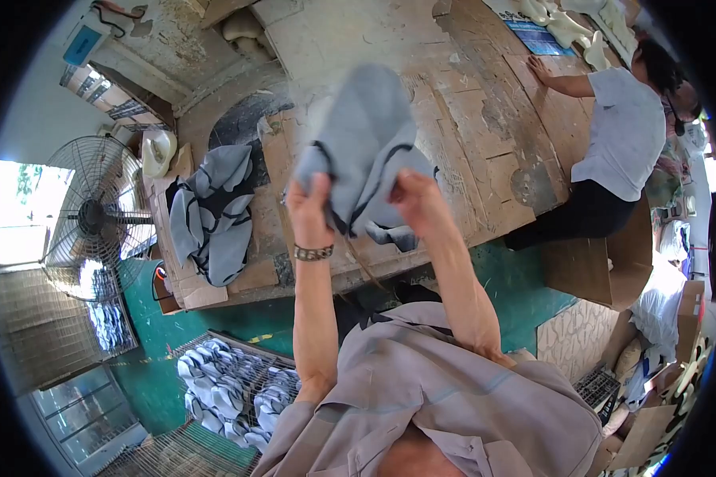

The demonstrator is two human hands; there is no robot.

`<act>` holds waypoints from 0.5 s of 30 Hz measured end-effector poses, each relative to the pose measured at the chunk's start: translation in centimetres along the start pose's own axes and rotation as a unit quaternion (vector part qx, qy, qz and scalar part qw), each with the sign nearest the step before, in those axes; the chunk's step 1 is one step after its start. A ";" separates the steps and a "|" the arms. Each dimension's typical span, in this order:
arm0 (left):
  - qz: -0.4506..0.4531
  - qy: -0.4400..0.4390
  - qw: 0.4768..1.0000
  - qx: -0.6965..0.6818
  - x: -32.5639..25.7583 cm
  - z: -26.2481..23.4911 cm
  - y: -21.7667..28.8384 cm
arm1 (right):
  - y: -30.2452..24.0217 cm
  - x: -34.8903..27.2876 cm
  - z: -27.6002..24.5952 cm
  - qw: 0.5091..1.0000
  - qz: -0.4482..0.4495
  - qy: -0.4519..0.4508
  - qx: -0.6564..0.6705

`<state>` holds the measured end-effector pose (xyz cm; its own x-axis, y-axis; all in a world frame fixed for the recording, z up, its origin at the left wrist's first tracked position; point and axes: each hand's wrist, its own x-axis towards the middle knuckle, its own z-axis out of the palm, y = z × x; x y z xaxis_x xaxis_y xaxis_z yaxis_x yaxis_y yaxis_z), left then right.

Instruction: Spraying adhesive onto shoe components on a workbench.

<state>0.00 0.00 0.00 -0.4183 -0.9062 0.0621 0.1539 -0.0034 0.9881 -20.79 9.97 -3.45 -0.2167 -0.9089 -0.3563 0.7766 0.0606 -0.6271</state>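
Up in front of me, over the workbench, I hold a grey fabric piece with black edging (370,119), shaped like a shoe upper and blurred by motion. My left hand (310,211) is closed on its lower left edge, thumb on top. The fingers of my right hand (422,199) pinch its right edge. Just below, another grey piece with black edging (394,236) lies at the bench's near edge, partly covered by the held one. Left of my hands, a loose pile of similar grey pieces (229,258) rests on the bench.
The cardboard-covered workbench (485,159) spreads ahead. A large caged fan (94,215) stands at the left. Below it, a wire rack (250,350) holds many grey-and-black pieces. A co-worker (624,131) leans on the bench at the right, beside a cardboard box (597,270). Whitish moulded shapes (569,32) lie beyond.
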 end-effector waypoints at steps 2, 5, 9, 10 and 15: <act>-0.052 0.067 0.891 -0.447 0.4 -1.7 0.1 | -2.5 -0.3 -0.1 0.993 -0.020 0.035 0.108; -0.117 0.082 0.818 -0.557 1.1 -2.0 -1.6 | -3.5 -0.6 1.4 0.987 -0.036 -0.051 0.149; -0.100 0.085 0.828 -0.546 2.1 -1.1 -1.7 | -6.0 0.8 3.5 0.989 -0.032 0.026 0.141; -0.087 0.077 0.847 -0.519 2.6 -0.7 -1.6 | -6.5 1.1 3.6 0.989 -0.025 0.000 0.143; -0.074 -0.020 0.877 -0.475 2.6 -0.3 -0.8 | -8.0 1.6 2.5 0.989 -0.049 -0.032 0.135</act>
<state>-0.96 -2.43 -0.63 -0.5249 -0.8505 -0.0327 0.7632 -0.4873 0.4244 -25.79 7.03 2.74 -0.2683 -0.9297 -0.2524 0.8848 -0.1342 -0.4463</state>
